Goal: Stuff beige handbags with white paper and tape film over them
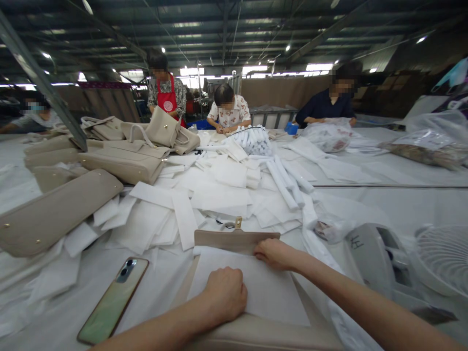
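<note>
A beige handbag (292,334) lies in front of me with its flap (223,240) raised and a gold clasp (238,223) at the flap's far edge. A white sheet (270,302) lies flat over the bag, below the flap. My left hand (226,292) rests on this sheet in a closed fist; whatever its fingers hold, if anything, is hidden. Near the flap's right end, my right hand (274,253) is closed with its fingers curled on the flap, close to the sheet's upper edge.
Loose white sheets (219,195) are heaped ahead. Beige bags (120,161) are piled at the left, and a phone (113,300) lies nearby. White rolls (281,185), a fan (444,258) and a grey device (380,263) sit to the right. Several people work across the table.
</note>
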### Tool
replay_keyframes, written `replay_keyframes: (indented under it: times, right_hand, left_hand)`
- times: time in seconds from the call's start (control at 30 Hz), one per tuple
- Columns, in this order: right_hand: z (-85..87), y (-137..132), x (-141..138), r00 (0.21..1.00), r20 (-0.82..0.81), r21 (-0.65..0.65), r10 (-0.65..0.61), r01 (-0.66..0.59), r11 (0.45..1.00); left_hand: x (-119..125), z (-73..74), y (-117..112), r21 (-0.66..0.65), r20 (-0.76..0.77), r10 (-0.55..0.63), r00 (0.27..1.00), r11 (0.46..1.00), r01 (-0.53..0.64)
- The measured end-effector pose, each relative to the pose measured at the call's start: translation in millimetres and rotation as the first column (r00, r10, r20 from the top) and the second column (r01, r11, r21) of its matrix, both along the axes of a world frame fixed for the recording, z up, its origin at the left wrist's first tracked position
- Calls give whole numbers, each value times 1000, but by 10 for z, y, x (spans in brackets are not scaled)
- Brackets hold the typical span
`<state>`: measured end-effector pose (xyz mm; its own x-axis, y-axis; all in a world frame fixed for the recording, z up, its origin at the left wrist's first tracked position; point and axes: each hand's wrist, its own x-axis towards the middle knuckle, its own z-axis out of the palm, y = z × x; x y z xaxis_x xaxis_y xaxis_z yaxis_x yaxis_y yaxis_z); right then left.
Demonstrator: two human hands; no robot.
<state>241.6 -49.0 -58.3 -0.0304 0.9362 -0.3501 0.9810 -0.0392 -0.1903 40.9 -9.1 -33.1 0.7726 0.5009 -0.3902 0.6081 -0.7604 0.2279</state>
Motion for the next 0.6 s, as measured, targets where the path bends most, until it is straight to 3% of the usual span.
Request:
replay_keyframes:
  times: [0.23, 0.33, 0.43, 0.6]
  right_hand:
    - [22, -244, 516, 978, -49, 2, -201, 201, 980]
    - [-33, -346, 516, 950, -147, 0, -275, 278, 960]
    - [-161, -377, 442, 864, -242, -32, -442, 448, 893]
    - [-331, -347, 414, 752, -373, -82, -544, 557, 826]
  left_hand:
    - [-1, -109, 18, -18, -24, -18, 1000, 1000, 18]
    - [33, -229, 63, -86, -63, -73, 995, 994, 68]
    - [83, -307, 101, -149, -107, -128, 986, 982, 112]
    - [89, -203, 76, -110, -108, -142, 984, 985, 130]
